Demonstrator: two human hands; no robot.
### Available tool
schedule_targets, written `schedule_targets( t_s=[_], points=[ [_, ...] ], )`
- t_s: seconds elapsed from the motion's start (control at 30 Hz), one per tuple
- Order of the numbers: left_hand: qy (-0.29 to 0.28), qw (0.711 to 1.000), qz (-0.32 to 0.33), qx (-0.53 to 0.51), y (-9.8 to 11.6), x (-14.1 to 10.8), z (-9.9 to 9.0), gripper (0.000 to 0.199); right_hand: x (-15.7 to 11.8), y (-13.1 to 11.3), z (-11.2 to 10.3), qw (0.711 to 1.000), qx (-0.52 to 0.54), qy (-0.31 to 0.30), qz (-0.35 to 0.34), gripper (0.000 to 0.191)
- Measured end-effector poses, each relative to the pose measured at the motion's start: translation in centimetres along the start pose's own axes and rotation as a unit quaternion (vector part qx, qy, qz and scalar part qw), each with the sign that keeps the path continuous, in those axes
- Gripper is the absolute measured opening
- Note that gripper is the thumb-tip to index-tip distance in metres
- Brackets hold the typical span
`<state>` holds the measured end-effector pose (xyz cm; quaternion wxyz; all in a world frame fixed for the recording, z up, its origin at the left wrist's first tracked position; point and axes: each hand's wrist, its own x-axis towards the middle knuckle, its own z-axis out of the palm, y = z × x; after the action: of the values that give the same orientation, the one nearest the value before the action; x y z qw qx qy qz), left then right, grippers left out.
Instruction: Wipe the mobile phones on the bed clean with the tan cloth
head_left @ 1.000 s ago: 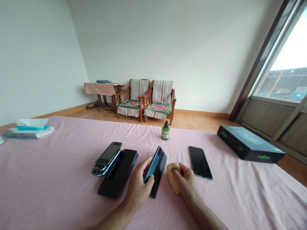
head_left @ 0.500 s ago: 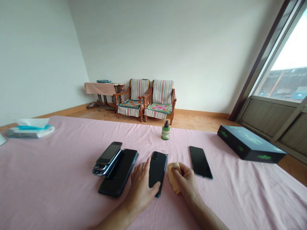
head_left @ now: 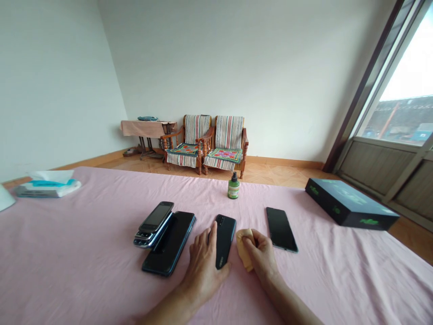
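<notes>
A dark smartphone (head_left: 226, 241) lies back up, its camera end pointing away from me. My left hand (head_left: 204, 259) holds it by the edges, fingers along the left side and thumb at the bottom end. Just right of it, my right hand (head_left: 260, 253) is closed on a crumpled yellowish cloth (head_left: 244, 248), which is apart from the phone. Further right lies another smartphone (head_left: 281, 229), dark screen up. Left of my left hand is a large black phone (head_left: 174, 243), with a stack of smaller phones (head_left: 156, 219) against and partly over its left side.
A green pump bottle (head_left: 233, 187) stands near the far edge of the pink cloth-covered table (head_left: 101, 271). At the right is a black box (head_left: 350, 203) with green marks; at the far left, a tissue pack (head_left: 49, 186). Two wooden chairs (head_left: 223, 146) stand beyond.
My left thumb has slid from across the phone's lower back to its bottom end, uncovering the lettering there. My right hand keeps the cloth in nearly the same place. The view has shifted slightly.
</notes>
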<state>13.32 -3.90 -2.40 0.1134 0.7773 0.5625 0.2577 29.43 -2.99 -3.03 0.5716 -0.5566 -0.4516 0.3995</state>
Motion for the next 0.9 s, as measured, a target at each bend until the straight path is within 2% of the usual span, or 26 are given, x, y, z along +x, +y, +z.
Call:
schedule_targets(
  t_s=[0.43,0.9],
  points=[
    [0.032,0.999,0.011,0.016,-0.2,0.3,0.3,0.084,0.1,0.4,0.0,1.0,-0.001,-0.011,-0.01,0.018],
    [0.008,0.999,0.022,0.039,-0.2,1.1,-0.4,0.083,0.1,0.2,0.0,1.0,-0.009,-0.013,-0.005,0.02]
  ],
)
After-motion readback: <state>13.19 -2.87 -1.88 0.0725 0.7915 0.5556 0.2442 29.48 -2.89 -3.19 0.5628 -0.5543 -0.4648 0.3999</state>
